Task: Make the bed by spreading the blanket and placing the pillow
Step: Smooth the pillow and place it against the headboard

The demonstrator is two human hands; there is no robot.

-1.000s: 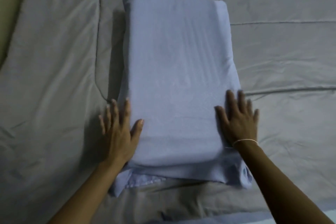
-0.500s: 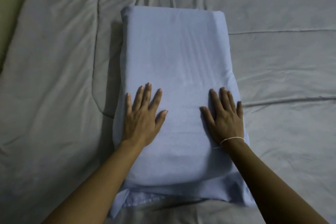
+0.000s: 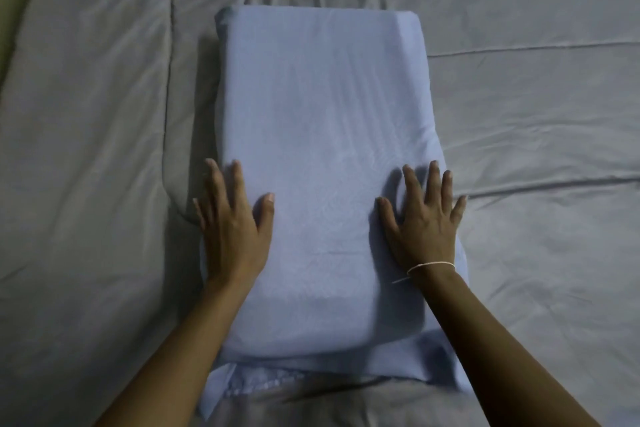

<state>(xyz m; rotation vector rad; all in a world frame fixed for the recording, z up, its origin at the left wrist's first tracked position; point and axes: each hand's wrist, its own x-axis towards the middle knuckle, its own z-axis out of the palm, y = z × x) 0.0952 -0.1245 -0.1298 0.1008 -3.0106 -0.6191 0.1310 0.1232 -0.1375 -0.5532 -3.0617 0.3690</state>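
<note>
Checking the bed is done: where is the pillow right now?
In the head view the pillow lies centred on the grey blanket, with the left hand and right hand flat on its near sides.

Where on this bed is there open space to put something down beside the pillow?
Bare grey blanket lies right of the light blue rectangular pillow, and more lies left of it and beyond its far end. The pillow's near half is crowded: left hand and right hand press there.
</note>
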